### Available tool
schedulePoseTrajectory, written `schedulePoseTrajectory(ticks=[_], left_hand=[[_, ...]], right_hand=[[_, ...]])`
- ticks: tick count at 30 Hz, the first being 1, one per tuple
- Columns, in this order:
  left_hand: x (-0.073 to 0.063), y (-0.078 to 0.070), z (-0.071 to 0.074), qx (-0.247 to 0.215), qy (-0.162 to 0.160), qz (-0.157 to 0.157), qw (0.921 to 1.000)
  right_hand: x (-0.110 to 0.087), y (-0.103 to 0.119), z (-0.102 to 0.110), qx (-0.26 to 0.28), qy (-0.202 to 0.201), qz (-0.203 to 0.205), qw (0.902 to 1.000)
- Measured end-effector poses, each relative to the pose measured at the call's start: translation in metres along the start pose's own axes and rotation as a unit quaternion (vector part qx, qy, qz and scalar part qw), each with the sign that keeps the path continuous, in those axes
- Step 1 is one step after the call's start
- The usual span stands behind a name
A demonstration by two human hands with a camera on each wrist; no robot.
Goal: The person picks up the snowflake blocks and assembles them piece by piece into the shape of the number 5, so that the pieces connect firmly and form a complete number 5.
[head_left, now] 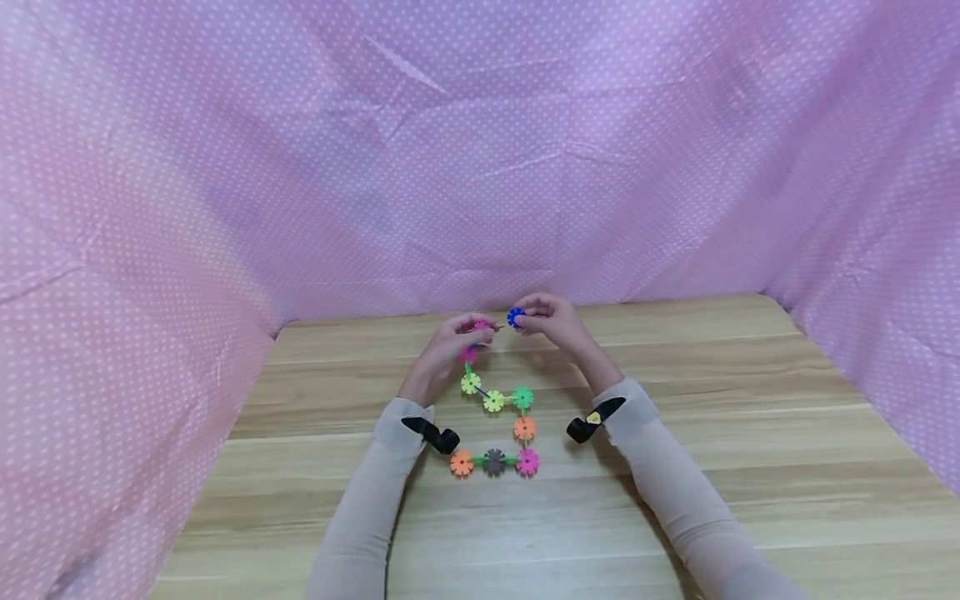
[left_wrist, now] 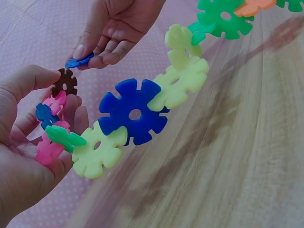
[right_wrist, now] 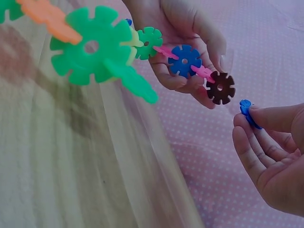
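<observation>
In the head view my left hand (head_left: pixel 448 346) holds the far end of a chain of flower-shaped interlocking discs. A dark brown disc (left_wrist: pixel 66 84) is the chain's last piece, by my left thumb and fingers, with pink discs and a blue one behind it. My right hand (head_left: pixel 557 325) pinches a loose blue disc (right_wrist: pixel 248 114) between thumb and fingers. In the right wrist view a small gap separates this blue disc from the brown disc (right_wrist: pixel 221 88). The rest of the chain, with a yellow disc (head_left: pixel 493 402) and a green disc (head_left: pixel 522 397), bends toward my forearms.
A wood-grain table (head_left: pixel 690 400) lies under both arms. Between the forearms sits the chain's near end, with an orange disc (head_left: pixel 462 464), a grey disc (head_left: pixel 494 462) and a pink disc (head_left: pixel 528 462). Pink dotted cloth (head_left: pixel 480 167) hangs behind and at both sides.
</observation>
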State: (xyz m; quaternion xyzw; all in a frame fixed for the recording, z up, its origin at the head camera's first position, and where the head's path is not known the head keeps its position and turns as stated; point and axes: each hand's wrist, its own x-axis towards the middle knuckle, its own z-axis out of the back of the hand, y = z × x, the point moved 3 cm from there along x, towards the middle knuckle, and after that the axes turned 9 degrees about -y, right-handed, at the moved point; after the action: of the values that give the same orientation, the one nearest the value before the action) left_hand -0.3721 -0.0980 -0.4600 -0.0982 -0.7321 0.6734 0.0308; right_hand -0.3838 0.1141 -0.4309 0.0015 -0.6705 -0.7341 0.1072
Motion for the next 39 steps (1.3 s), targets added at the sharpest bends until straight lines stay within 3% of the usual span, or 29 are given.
schedulePoseTrajectory(ticks=[26, 39], left_hand=[[-0.003, -0.006, 0.001, -0.004, -0.011, 0.005, 0.9999], [-0.001, -0.003, 0.003, 0.025, -0.020, 0.040, 0.9987]], right_hand=[[-0.002, -0.002, -0.010, 0.001, 0.013, 0.012, 0.9998], [-0.003, 0.002, -0.014, 0.021, 0.009, 0.041, 0.9989]])
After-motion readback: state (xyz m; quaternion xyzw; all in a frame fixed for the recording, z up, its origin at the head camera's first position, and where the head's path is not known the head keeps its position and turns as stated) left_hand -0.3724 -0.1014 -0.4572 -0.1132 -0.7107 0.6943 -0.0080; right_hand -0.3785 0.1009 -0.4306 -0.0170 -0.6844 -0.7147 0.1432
